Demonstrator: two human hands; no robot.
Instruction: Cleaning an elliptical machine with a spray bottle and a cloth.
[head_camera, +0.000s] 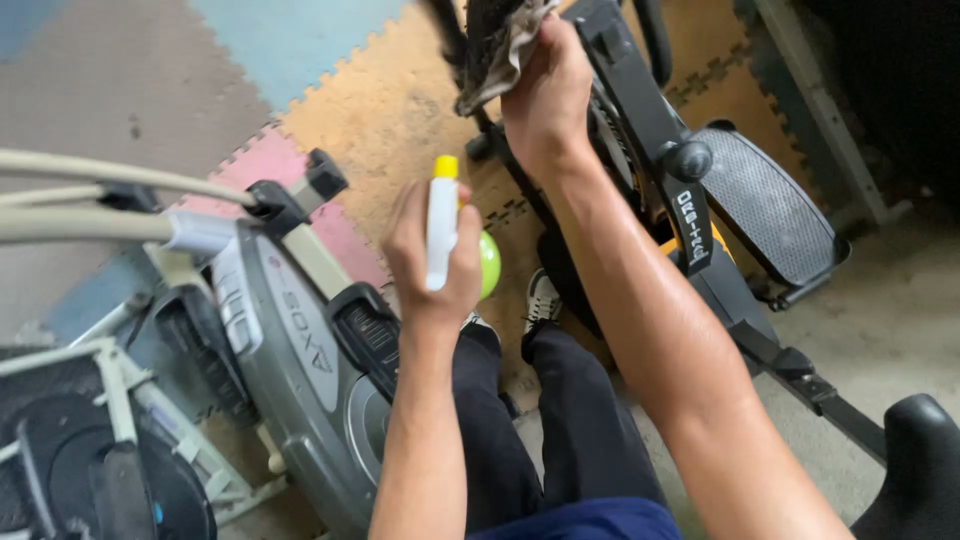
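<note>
Right hand (548, 90): grip clamped on a dirty rag (497, 45), pressed against the black exercise machine frame (640, 100), arm stretched forward. Left hand (432, 262): grip closed around a spray bottle (441, 228), held upright above the knees, elbow bent.

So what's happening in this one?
A seated person is working on a black exercise machine. The right hand presses a dirty rag against the machine's upper frame. The left hand holds a spray bottle with a yellow tip and green body upright over the person's knees, away from the machine. A second, grey exercise machine stands to the left. Coloured foam floor mats lie underneath.
</note>
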